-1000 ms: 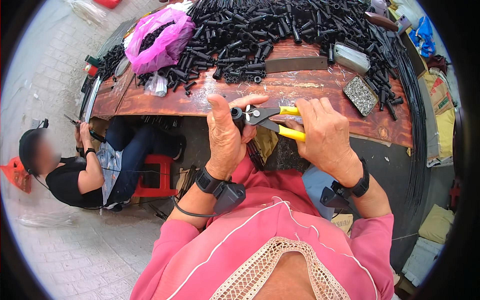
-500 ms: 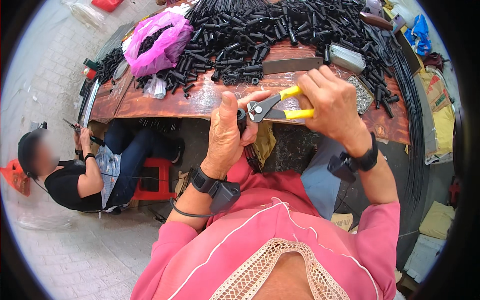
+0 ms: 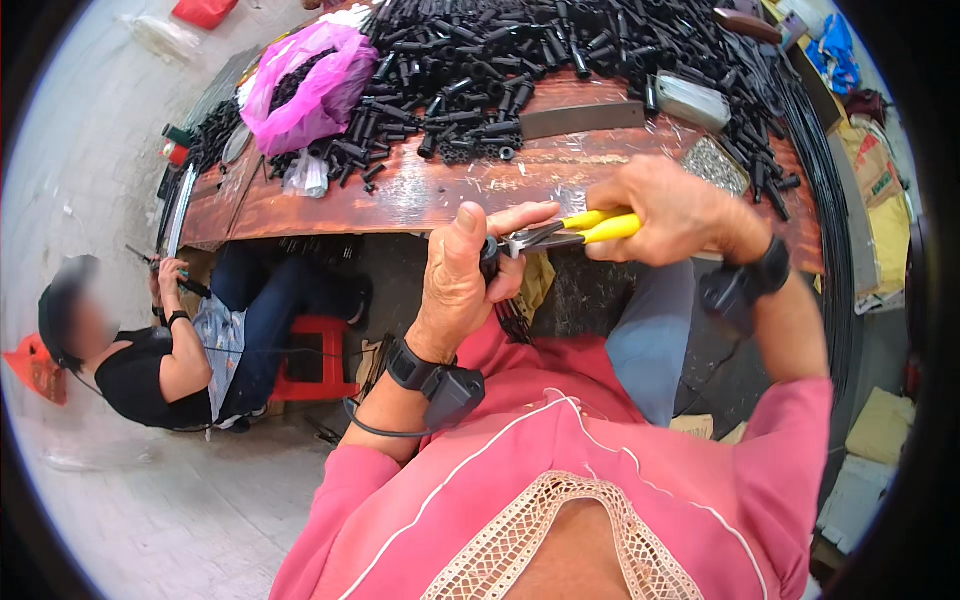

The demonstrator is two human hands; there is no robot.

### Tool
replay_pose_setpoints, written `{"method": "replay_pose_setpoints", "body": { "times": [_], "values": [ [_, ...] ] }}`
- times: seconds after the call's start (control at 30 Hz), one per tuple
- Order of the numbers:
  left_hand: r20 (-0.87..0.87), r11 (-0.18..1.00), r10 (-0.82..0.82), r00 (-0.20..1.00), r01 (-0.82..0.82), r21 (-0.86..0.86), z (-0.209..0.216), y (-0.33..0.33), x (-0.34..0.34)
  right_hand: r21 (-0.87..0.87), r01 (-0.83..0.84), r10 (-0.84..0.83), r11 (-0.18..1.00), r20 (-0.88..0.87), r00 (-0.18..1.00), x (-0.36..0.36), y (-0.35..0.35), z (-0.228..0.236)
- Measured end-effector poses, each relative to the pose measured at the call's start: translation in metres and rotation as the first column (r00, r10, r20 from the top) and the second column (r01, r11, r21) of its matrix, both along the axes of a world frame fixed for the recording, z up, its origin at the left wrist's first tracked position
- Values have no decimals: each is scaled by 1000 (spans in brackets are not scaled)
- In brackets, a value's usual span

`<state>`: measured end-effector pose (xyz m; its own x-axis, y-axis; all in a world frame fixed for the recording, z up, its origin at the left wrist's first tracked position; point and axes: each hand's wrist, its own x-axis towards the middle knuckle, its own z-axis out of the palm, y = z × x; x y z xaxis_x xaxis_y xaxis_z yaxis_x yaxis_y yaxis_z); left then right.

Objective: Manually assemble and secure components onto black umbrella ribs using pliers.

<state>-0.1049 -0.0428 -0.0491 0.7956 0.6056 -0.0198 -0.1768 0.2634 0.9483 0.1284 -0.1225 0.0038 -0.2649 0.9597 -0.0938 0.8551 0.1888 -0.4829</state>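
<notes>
My right hand is closed round the yellow handles of a pair of pliers. The jaws reach left to the end of a short black tube, and a shiny silvery bit shows at their tip. Round the tube my left hand is closed, thumb up and index finger stretched along the far side of the jaws. The lower part of the tube is hidden by the palm and fingers. Both hands are above my lap, just before the table's near edge.
On the wooden table lie a large heap of black tubes, a flat metal bar, a pink plastic bag, a clear box and a tray of small metal pieces. A person sits left near a red stool.
The pliers have turned lower and flatter, and their handles are closer together. My right hand and elbow have moved down and outward. The left hand keeps its hold on the tube.
</notes>
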Motion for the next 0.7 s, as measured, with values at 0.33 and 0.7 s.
{"method": "replay_pose_setpoints", "body": {
  "times": [0.33,0.7],
  "values": [
    [-101,972,-75,992,96,217,8,-36,22,-702,-329,40,632,-394,918,48,-9,-10],
    [92,994,0,996,-10,107,-2,-19,41,-449,159,-345,879,-369,863,58,-75,-3]
  ]
}}
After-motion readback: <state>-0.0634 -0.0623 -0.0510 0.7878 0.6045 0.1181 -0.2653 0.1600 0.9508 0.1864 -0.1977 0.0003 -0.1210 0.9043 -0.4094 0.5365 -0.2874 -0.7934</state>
